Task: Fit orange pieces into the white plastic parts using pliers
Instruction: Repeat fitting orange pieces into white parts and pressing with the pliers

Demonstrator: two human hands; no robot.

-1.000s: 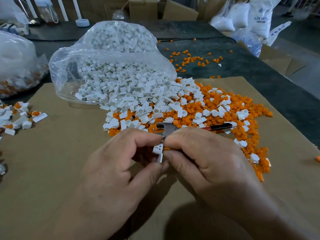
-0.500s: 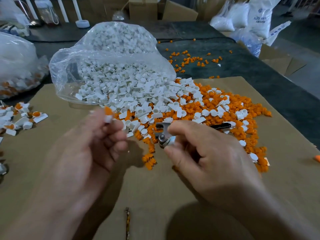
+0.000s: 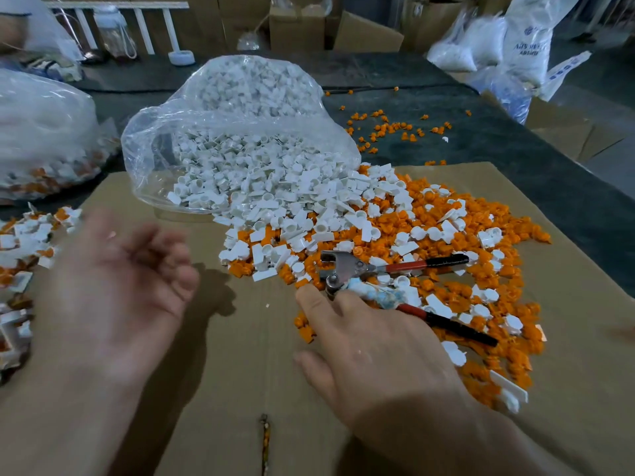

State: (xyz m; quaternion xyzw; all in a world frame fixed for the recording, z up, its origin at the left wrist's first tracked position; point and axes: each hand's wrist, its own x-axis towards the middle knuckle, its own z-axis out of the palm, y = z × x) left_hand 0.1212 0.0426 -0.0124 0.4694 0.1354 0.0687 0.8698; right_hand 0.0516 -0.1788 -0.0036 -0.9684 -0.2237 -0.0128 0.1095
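White plastic parts (image 3: 292, 231) spill from a clear bag (image 3: 220, 108) onto a heap of orange pieces (image 3: 508, 266) on the cardboard. Red-and-black handled pliers (image 3: 347, 266) lie on the heap with their handles spread wide. My right hand (image 3: 371, 348) rests flat over the lower, tape-wrapped handle, with the index fingertip beside the pivot. My left hand (image 3: 120, 286) is blurred, hovering at the left with loosely curled fingers and nothing visible in it.
A pile of white parts with orange pieces in them (image 3: 27, 242) lies at the left edge. A second filled bag (image 3: 41, 139) sits behind it. Loose orange pieces (image 3: 388, 128) dot the dark table beyond the cardboard sheet (image 3: 223, 372). Boxes and sacks stand at the back.
My left hand carried the joined white-and-orange part away to the left and no longer holds it. My right hand lowered the pliers onto the heap, and their handles have spread apart.
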